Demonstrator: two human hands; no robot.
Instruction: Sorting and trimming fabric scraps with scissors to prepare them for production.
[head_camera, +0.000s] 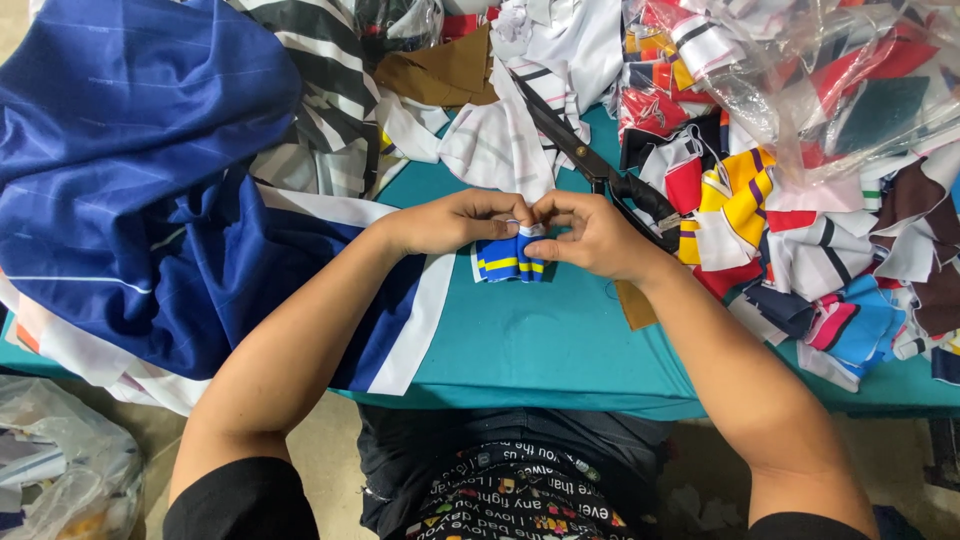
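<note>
My left hand (462, 219) and my right hand (590, 235) meet over the teal table (540, 340), both pinching a small folded piece of blue cloth with yellow and white stripes (508, 261). The piece hangs just below my fingertips and touches the table top. Black-handled scissors (600, 172) lie right behind my right hand, blades pointing to the far left.
A large blue fabric with white trim (140, 190) is heaped at the left. Striped white cloth (510, 130) lies behind my hands. Many coloured cloth pieces (800, 250) and a clear plastic bag (800, 70) fill the right side. A plastic bag (60, 470) sits on the floor at left.
</note>
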